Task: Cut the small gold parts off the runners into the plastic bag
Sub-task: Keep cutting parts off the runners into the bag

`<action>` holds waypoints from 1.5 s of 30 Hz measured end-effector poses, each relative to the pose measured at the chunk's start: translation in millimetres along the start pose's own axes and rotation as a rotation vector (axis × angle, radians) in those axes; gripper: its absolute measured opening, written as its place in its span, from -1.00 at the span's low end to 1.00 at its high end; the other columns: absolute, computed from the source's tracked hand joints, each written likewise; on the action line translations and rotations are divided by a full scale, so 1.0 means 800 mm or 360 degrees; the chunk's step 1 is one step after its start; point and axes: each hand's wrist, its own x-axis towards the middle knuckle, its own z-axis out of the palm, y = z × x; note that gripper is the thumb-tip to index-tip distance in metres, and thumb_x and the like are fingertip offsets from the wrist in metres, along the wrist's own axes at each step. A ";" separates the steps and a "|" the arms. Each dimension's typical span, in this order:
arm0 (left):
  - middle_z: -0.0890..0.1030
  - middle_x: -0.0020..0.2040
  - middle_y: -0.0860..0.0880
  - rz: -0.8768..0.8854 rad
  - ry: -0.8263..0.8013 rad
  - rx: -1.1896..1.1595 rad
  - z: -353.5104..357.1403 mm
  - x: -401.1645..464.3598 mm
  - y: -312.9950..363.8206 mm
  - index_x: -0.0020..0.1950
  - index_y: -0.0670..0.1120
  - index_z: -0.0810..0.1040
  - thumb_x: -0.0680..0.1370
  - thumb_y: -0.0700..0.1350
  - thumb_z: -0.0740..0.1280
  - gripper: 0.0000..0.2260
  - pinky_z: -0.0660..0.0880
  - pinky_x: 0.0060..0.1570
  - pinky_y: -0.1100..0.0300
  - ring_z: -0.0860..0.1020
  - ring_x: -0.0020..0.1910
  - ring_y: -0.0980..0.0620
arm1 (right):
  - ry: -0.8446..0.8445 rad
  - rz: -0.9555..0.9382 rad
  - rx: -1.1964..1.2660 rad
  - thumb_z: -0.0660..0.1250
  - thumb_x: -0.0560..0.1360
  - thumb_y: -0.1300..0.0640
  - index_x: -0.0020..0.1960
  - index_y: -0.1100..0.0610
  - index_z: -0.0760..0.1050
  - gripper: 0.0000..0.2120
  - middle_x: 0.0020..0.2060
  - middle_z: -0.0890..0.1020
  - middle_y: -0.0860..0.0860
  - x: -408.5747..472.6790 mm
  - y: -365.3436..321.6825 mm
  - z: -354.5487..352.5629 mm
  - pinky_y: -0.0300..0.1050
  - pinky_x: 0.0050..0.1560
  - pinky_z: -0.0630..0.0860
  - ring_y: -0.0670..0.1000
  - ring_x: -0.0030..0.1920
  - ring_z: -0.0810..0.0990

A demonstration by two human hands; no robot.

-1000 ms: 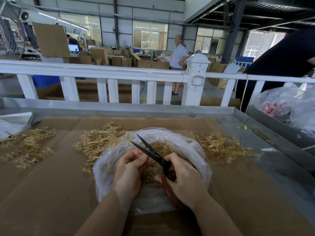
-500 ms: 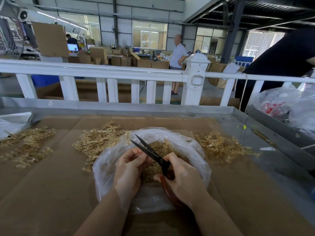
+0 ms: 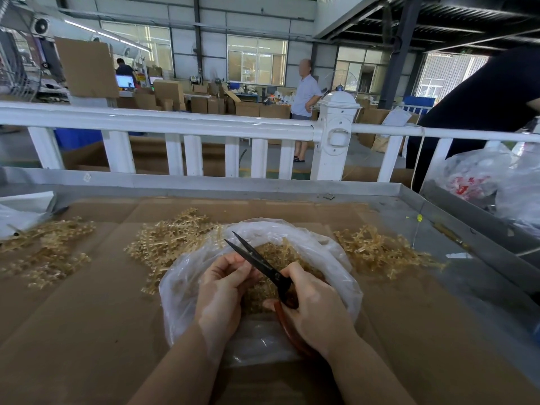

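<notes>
Runners point(image 3: 49, 249) lie heaped at far left and beside the plastic bag point(image 3: 187, 290), within reach. Over its open mouth the left hand point(image 3: 222, 290) pinches something small at the blades, so cut parts drop in; the right hand point(image 3: 315, 308) grips the scissors point(image 3: 257, 258), blades parted. More runners lie right.

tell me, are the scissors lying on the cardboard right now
No, the right hand grips the scissors above the plastic bag.
</notes>
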 end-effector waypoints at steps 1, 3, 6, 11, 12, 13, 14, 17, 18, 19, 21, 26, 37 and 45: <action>0.62 -0.31 -0.08 -0.0001 -0.0001 0.0003 0.000 0.000 0.000 -0.25 -0.19 0.50 0.51 -0.44 0.24 -0.78 0.60 -0.26 0.25 0.59 -0.30 0.02 | -0.0003 0.0002 0.0000 0.32 0.44 -0.22 0.11 0.05 0.43 -0.59 -0.08 0.62 -0.08 0.000 0.000 0.000 -0.20 -0.05 0.56 -0.12 -0.08 0.59; 0.62 -0.30 -0.09 0.0000 0.0010 0.0002 0.000 0.000 -0.001 -0.22 -0.20 0.50 0.51 -0.44 0.24 -0.81 0.60 -0.25 0.25 0.58 -0.29 0.02 | 0.0001 0.0000 -0.0006 0.34 0.45 -0.20 0.11 0.05 0.43 -0.60 -0.08 0.62 -0.08 0.000 0.000 0.000 -0.21 -0.05 0.56 -0.12 -0.08 0.59; 0.62 -0.28 -0.09 0.0003 0.0023 0.0001 0.000 0.001 -0.001 -0.19 -0.22 0.50 0.51 -0.44 0.24 -0.83 0.60 -0.26 0.26 0.58 -0.27 0.01 | 0.0002 0.0004 -0.0010 0.33 0.45 -0.22 0.12 0.04 0.43 -0.59 -0.07 0.62 -0.08 0.000 -0.001 0.000 -0.23 -0.04 0.56 -0.12 -0.07 0.59; 0.57 -0.21 -0.14 0.0044 0.0033 -0.0014 0.000 0.002 -0.004 -0.19 -0.23 0.47 0.51 -0.45 0.24 -0.84 0.60 -0.23 0.27 0.56 -0.22 -0.01 | 0.0030 0.0004 -0.0010 0.30 0.43 -0.28 0.11 0.03 0.45 -0.56 -0.09 0.63 -0.10 -0.002 -0.003 -0.001 -0.32 -0.06 0.52 -0.15 -0.09 0.58; 0.56 -0.21 -0.14 0.0053 0.0034 -0.0018 -0.001 0.001 -0.004 -0.19 -0.23 0.47 0.51 -0.45 0.24 -0.84 0.60 -0.23 0.28 0.56 -0.22 -0.01 | 0.0034 0.0004 -0.0016 0.30 0.42 -0.28 0.10 0.03 0.45 -0.56 -0.09 0.63 -0.11 -0.003 -0.003 -0.001 -0.35 -0.07 0.50 -0.15 -0.09 0.58; 0.56 -0.22 -0.13 0.0057 0.0039 -0.0019 -0.001 0.001 -0.004 -0.20 -0.23 0.48 0.51 -0.45 0.24 -0.84 0.60 -0.24 0.28 0.56 -0.24 0.00 | 0.0041 0.0005 -0.0026 0.31 0.42 -0.27 0.10 0.02 0.45 -0.57 -0.10 0.63 -0.12 -0.003 -0.003 -0.001 -0.38 -0.08 0.47 -0.15 -0.09 0.58; 0.56 -0.23 -0.13 0.0060 0.0048 -0.0015 -0.001 0.001 -0.004 -0.21 -0.22 0.49 0.50 -0.45 0.25 -0.83 0.59 -0.25 0.28 0.56 -0.26 0.02 | 0.0056 0.0004 -0.0038 0.32 0.42 -0.27 0.09 0.02 0.46 -0.58 -0.11 0.63 -0.12 -0.004 -0.003 -0.001 -0.41 -0.09 0.44 -0.16 -0.10 0.57; 0.55 -0.26 -0.12 0.0070 0.0065 0.0002 -0.001 0.001 -0.004 -0.23 -0.20 0.52 0.50 -0.45 0.26 -0.80 0.58 -0.28 0.29 0.57 -0.30 0.05 | 0.0103 0.0000 -0.0071 0.27 0.40 -0.31 0.07 0.01 0.47 -0.56 -0.13 0.62 -0.14 -0.004 -0.004 -0.001 -0.44 -0.11 0.40 -0.17 -0.12 0.57; 0.55 -0.27 -0.11 0.0074 0.0067 0.0009 -0.001 0.001 -0.004 -0.25 -0.19 0.53 0.50 -0.45 0.25 -0.78 0.58 -0.28 0.29 0.58 -0.31 0.05 | 0.0110 -0.0004 -0.0071 0.26 0.40 -0.32 0.07 0.01 0.48 -0.55 -0.13 0.62 -0.14 -0.004 -0.003 -0.001 -0.43 -0.11 0.41 -0.17 -0.11 0.58; 0.55 -0.28 -0.11 0.0078 0.0068 0.0014 -0.001 0.001 -0.004 -0.27 -0.17 0.54 0.50 -0.45 0.25 -0.76 0.58 -0.29 0.29 0.58 -0.31 0.05 | 0.0112 -0.0006 -0.0065 0.25 0.40 -0.33 0.07 0.01 0.48 -0.54 -0.12 0.62 -0.13 -0.004 -0.003 0.000 -0.41 -0.10 0.43 -0.16 -0.10 0.58; 0.57 -0.32 -0.08 0.0088 0.0061 0.0020 -0.001 0.001 -0.005 -0.34 -0.12 0.58 0.50 -0.46 0.25 -0.68 0.58 -0.29 0.29 0.58 -0.33 0.06 | 0.0112 -0.0007 -0.0053 0.24 0.40 -0.33 0.08 0.01 0.47 -0.53 -0.11 0.62 -0.13 -0.003 -0.001 0.001 -0.39 -0.09 0.46 -0.16 -0.09 0.58; 0.59 -0.31 -0.08 0.0079 0.0047 0.0042 -0.002 0.000 -0.004 -0.29 -0.14 0.59 0.50 -0.44 0.26 -0.72 0.58 -0.28 0.28 0.59 -0.33 0.06 | 0.0070 -0.0021 -0.0043 0.23 0.42 -0.33 0.09 0.01 0.45 -0.54 -0.12 0.62 -0.14 -0.002 0.000 0.002 -0.43 -0.10 0.44 -0.18 -0.12 0.57; 0.58 -0.21 -0.12 0.0005 0.0059 0.0019 0.000 0.000 -0.002 -0.20 -0.20 0.52 0.49 -0.41 0.29 -0.86 0.59 -0.23 0.29 0.57 -0.25 0.03 | 0.0078 -0.0023 -0.0096 0.37 0.42 -0.23 0.09 0.04 0.46 -0.59 -0.15 0.64 -0.11 -0.002 0.000 0.001 -0.46 -0.15 0.40 -0.17 -0.17 0.59; 0.57 -0.09 -0.22 -0.0080 0.0105 0.0100 0.008 -0.005 0.002 0.01 -0.23 0.52 0.55 -0.35 0.27 -0.91 0.52 0.06 0.03 0.56 -0.11 -0.08 | 0.0309 0.0024 -0.0158 0.47 0.38 -0.12 0.08 0.08 0.53 -0.61 -0.15 0.64 -0.10 -0.004 0.000 0.000 -0.46 -0.08 0.37 -0.13 -0.13 0.60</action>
